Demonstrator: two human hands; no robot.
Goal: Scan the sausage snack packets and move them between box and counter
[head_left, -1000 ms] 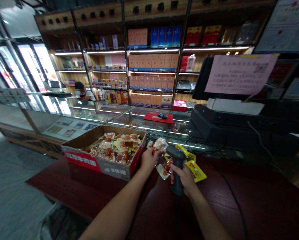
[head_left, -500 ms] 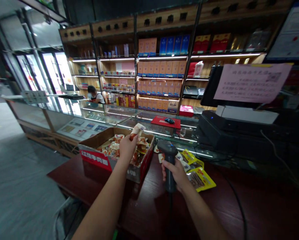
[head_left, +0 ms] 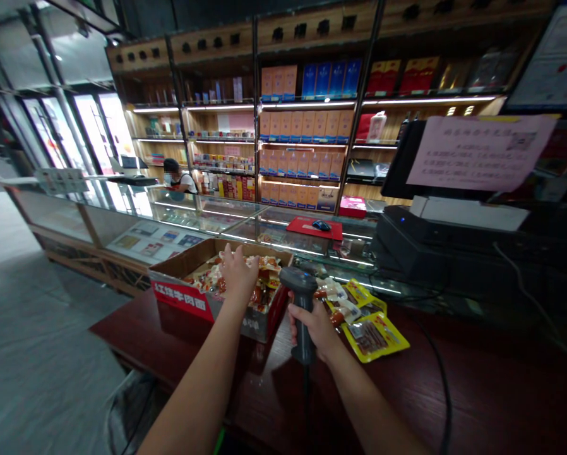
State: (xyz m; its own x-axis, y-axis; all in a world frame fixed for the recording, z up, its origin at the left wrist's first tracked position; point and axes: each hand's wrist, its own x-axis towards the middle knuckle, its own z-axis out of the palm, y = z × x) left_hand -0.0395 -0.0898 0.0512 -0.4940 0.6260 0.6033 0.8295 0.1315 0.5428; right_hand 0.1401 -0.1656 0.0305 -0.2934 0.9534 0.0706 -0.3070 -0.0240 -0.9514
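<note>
On the dark red table (head_left: 454,385) stands an open cardboard box (head_left: 182,300) filled with packaged meat snacks (head_left: 264,278). The left hand (head_left: 238,275) sits above the box, its grip wide and fingers spread. The right hand (head_left: 316,328), just beside the box, has its grip closed around a black barcode scanner (head_left: 303,341), near a yellow snack packet (head_left: 374,337) lying on the table.
</note>
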